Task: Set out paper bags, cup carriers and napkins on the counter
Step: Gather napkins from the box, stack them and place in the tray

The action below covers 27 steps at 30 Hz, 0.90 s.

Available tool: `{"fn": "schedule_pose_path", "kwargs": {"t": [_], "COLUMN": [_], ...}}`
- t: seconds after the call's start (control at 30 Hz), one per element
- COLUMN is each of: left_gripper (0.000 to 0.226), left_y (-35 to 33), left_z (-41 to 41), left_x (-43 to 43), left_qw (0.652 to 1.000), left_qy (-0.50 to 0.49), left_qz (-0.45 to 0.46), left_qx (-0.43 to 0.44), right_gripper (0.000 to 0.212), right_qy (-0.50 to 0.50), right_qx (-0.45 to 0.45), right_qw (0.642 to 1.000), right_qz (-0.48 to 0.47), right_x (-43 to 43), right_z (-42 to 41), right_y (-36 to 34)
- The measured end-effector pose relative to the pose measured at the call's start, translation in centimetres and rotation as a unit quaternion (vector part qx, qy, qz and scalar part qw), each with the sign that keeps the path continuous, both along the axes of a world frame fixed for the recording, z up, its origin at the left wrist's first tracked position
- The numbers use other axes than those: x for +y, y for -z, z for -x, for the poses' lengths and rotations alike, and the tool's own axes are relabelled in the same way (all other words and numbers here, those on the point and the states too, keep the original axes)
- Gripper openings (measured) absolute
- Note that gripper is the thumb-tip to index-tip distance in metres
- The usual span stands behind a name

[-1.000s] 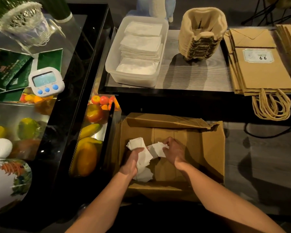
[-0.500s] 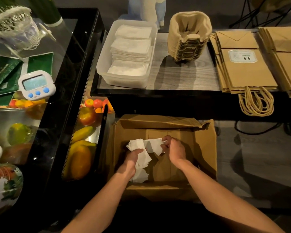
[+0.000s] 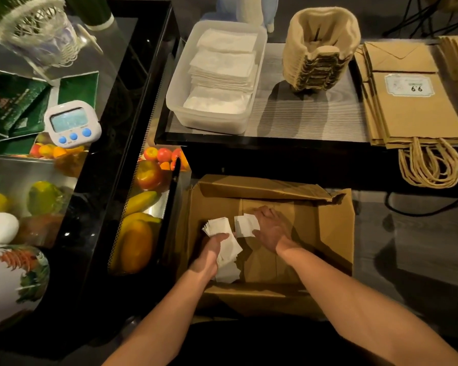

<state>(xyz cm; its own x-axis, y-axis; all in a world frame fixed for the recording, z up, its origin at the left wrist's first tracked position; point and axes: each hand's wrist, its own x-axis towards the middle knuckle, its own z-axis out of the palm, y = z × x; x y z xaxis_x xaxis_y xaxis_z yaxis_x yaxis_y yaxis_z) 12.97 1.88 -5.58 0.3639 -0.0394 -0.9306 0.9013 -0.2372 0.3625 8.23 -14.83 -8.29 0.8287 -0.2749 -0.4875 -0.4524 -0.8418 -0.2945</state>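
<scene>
Both my hands are down inside an open cardboard box [image 3: 333,233] on the floor. My left hand [image 3: 209,253] grips a fanned stack of white napkins [image 3: 217,225]. My right hand [image 3: 271,229] pinches a smaller bunch of napkins [image 3: 245,225] just right of that stack. More loose napkins [image 3: 228,270] lie under my left wrist. On the counter above stand a clear tub of napkins [image 3: 185,83], a stack of pulp cup carriers [image 3: 320,46] and flat brown paper bags [image 3: 418,112] with handles hanging over the edge.
A black glass display case [image 3: 103,167] with fruit [image 3: 136,241] stands left of the box. A white timer [image 3: 73,122] and green cards [image 3: 13,107] lie on its top. A white vase [image 3: 8,281] is at the lower left. Cables [image 3: 421,210] run on the floor at right.
My right hand has brought its small bunch of napkins a little closer to the left hand's stack. The view has shifted slightly; the counter items stay put.
</scene>
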Motion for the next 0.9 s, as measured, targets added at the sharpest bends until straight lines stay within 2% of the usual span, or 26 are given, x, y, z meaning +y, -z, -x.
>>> {"fn": "schedule_pose_path", "kwargs": {"t": [0.1, 0.2, 0.27, 0.33, 0.4, 0.5, 0.57, 0.6, 0.7, 0.77, 0.87, 0.9], "left_gripper": [0.034, 0.036, 0.039, 0.039, 0.039, 0.051, 0.047, 0.043, 0.05, 0.058, 0.058, 0.056], "left_y": [0.2, 0.7, 1.1, 1.7, 1.9, 1.7, 1.3, 1.1, 0.2, 0.2, 0.4, 0.4], "left_z": [-0.1, -0.3, -0.4, -0.4, -0.5, -0.4, 0.0, 0.2, 0.6, 0.9, 1.2, 1.3], "left_x": [0.2, 0.2, 0.4, 0.4, 0.2, -0.4, -0.9, -1.1, -1.3, -1.3, -1.2, -1.2], "left_qw": [1.0, 0.999, 0.999, 0.999, 0.999, 1.0, 0.997, 0.993, 0.976, 0.972, 0.975, 0.975], "left_qy": [-0.021, -0.025, -0.039, -0.04, -0.031, -0.016, 0.002, 0.001, -0.015, 0.011, 0.044, 0.044], "left_qz": [0.004, 0.026, 0.031, 0.035, 0.031, 0.0, 0.058, 0.105, 0.215, 0.233, 0.211, 0.207], "left_qx": [0.007, 0.005, 0.002, -0.004, -0.008, -0.022, -0.046, -0.05, -0.027, -0.031, -0.06, -0.06], "right_gripper": [0.056, 0.037, 0.028, 0.039, 0.053, 0.055, 0.054, 0.054, 0.054, 0.052, 0.042, 0.042], "right_qy": [-0.052, -0.061, -0.016, 0.078, 0.202, 0.368, 0.403, 0.397, 0.342, 0.289, 0.174, 0.148], "right_qx": [0.028, 0.059, 0.055, 0.039, 0.0, -0.053, -0.044, -0.037, -0.017, -0.01, 0.0, -0.002], "right_qw": [0.998, 0.996, 0.998, 0.992, 0.963, 0.869, 0.829, 0.827, 0.859, 0.893, 0.966, 0.979], "right_qz": [0.036, 0.022, -0.02, -0.086, -0.177, -0.327, -0.386, -0.397, -0.382, -0.344, -0.191, -0.14], "right_x": [0.1, 0.1, 0.1, 0.2, 0.3, 0.2, 0.4, 0.5, 1.1, 1.4, 1.2, 1.1], "right_z": [-0.5, -1.0, -0.6, 0.4, 1.5, 2.7, 3.0, 3.0, 3.2, 3.5, 3.9, 3.9], "right_y": [0.1, 0.1, 0.1, -0.2, -0.9, -2.5, -3.9, -4.3, -4.8, -5.0, -5.8, -5.8]}}
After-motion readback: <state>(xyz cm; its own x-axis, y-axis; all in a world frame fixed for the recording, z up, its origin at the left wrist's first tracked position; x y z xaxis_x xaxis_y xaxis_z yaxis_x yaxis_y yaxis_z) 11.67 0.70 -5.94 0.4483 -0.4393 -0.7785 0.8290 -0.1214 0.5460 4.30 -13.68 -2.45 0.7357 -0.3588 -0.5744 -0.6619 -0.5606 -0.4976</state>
